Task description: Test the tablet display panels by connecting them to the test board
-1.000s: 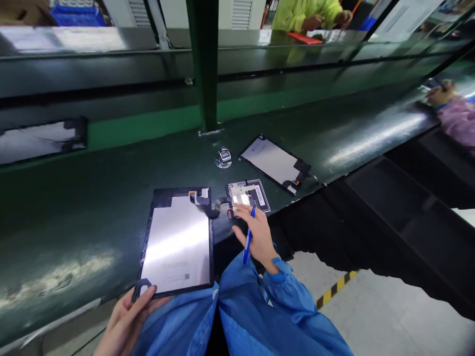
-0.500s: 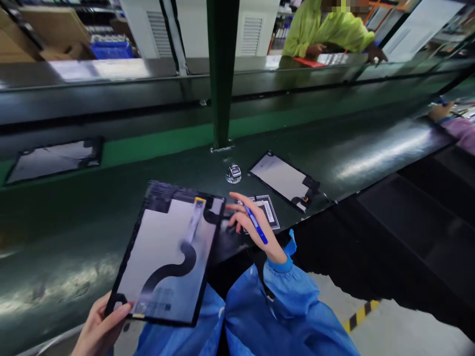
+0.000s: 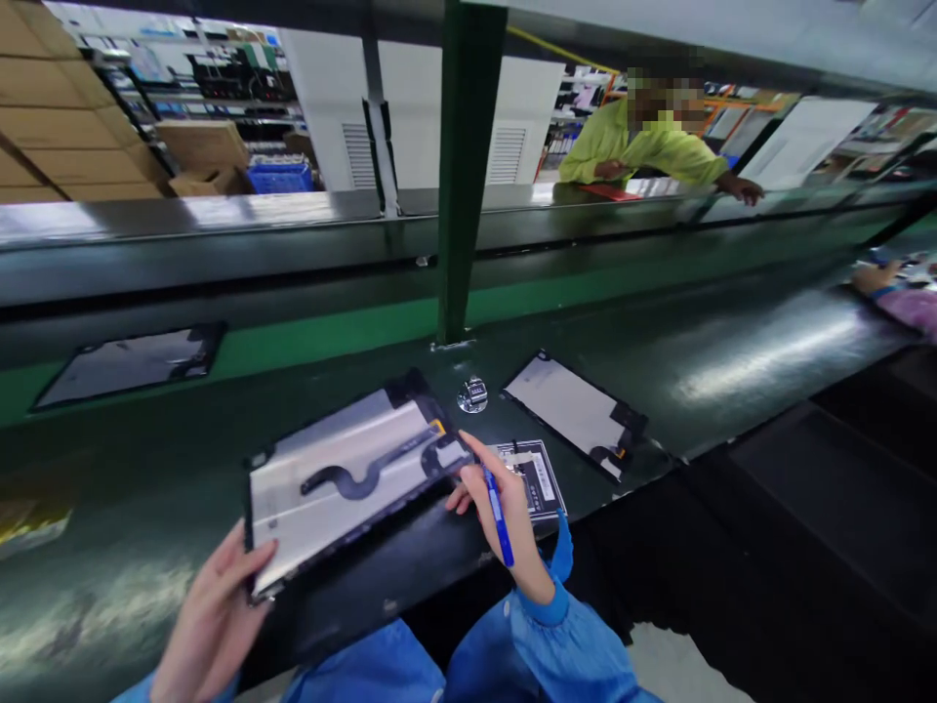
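A tablet display panel (image 3: 344,451) with a pale back, black border and curved black ribbon cable is held tilted above the bench. My left hand (image 3: 216,600) is closed on its near left corner, thumb on the pale back. At the panel's right end, the fingers of my right hand (image 3: 507,498) touch the corner. A blue pen (image 3: 501,522) lies across that same hand, held among the fingers. Partly hidden behind the right hand is a black-and-white printed card (image 3: 546,478). A small metal tally counter (image 3: 474,392) sits just beyond.
On the dark green bench (image 3: 695,332), a second panel (image 3: 571,400) lies to the right. Another panel (image 3: 139,361) rests at far left. A green post (image 3: 468,195) rises from the bench. A person in yellow (image 3: 651,146) is across it; a co-worker's hand (image 3: 875,278) is at far right.
The panel has turned clockwise and tipped flatter, farther from my lap. My right fingers have come onto its right corner. The camera view has lifted, showing more background.
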`<action>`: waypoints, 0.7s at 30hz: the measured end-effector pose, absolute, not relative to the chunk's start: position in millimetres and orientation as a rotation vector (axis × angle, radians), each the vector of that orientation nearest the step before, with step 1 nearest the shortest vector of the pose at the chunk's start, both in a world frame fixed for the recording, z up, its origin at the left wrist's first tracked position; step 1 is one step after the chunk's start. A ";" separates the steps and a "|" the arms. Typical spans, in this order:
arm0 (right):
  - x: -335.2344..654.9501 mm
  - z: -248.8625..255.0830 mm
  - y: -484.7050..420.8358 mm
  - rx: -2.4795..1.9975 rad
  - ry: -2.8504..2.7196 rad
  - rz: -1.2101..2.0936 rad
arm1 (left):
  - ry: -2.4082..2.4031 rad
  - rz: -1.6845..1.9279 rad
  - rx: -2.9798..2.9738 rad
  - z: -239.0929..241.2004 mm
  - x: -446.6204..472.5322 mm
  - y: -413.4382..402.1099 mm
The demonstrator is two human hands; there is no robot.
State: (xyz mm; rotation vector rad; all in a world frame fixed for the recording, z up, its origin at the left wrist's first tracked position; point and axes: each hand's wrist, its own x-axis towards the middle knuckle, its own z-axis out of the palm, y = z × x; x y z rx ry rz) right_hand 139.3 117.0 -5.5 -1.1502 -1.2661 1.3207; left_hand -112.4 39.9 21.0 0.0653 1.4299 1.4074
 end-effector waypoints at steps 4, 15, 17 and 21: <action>181.8 -17.2 121.0 -1.385 -1.176 0.775 | 1.511 1.591 0.285 48.4 -153.7 108.0; 232.7 -66.4 130.3 -1.558 -0.964 0.411 | 1.212 1.581 0.607 16.4 -151.0 386.3; 231.8 -65.3 130.0 -1.570 -0.961 0.406 | 1.203 1.540 0.616 7.5 -121.9 418.6; 230.9 -62.4 128.2 -1.597 -0.948 0.375 | 1.191 1.462 0.653 -7.4 -66.7 463.8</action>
